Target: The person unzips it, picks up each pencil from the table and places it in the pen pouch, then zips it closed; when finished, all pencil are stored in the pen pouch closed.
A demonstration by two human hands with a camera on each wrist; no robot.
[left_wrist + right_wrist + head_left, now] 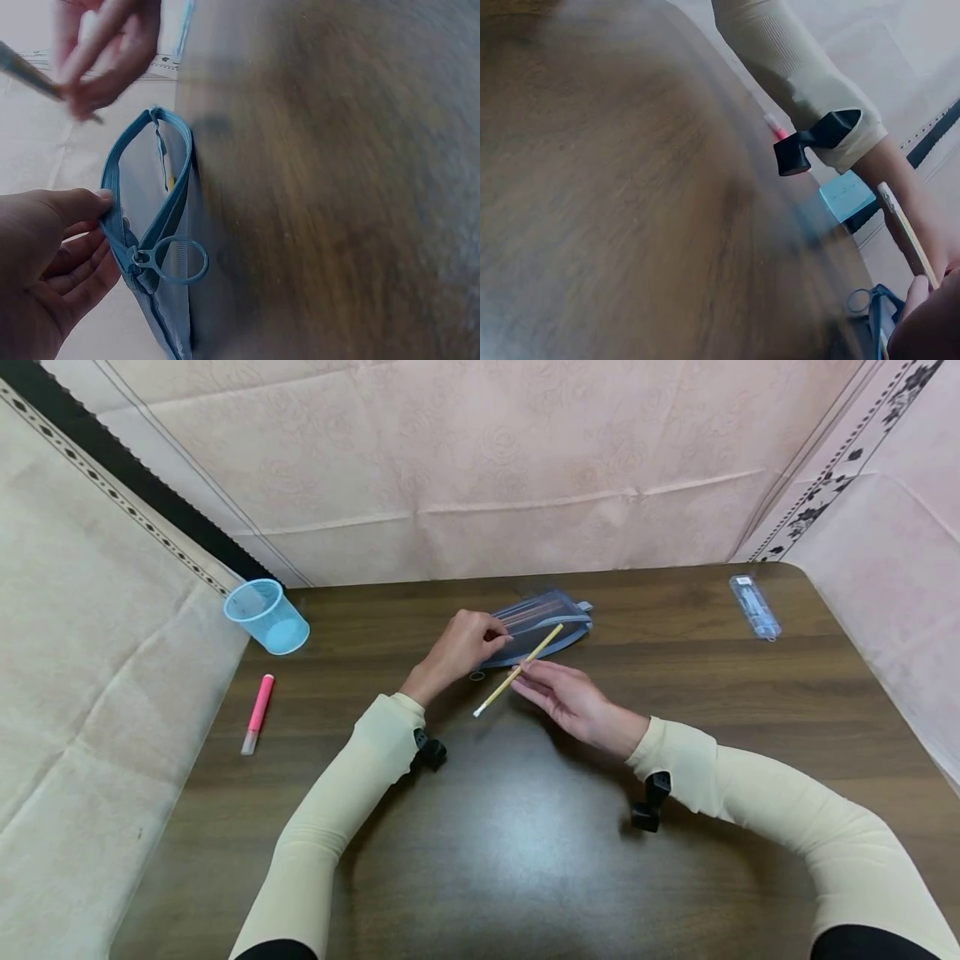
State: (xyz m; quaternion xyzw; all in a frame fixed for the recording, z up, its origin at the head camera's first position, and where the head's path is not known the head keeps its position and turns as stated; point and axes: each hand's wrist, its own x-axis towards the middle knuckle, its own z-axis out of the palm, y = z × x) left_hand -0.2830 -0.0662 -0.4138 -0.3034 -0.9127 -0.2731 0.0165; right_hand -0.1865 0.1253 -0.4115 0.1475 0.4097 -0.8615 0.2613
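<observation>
A blue zippered mesh pouch (555, 607) lies near the table's back edge, its zip undone. My left hand (467, 642) pinches one edge of its mouth between thumb and fingers. In the left wrist view, the pouch's blue zip (111, 176) gapes, with a ring pull (204, 266) at the near end and a bit of something yellow (171, 182) inside. Over the pouch's front edge, my right hand (566, 697) pinches a slim yellow pencil (497, 692) near its middle. The pencil slants, its white end (885, 189) toward me.
A light-blue cup (281, 625) stands at the table's back left corner. In front of it lies a pink marker (258, 713) with a clear-looking end. At the back right is a small light-blue packet (754, 607). Pale patterned cloth (487, 460) hangs around the wooden table (510, 860).
</observation>
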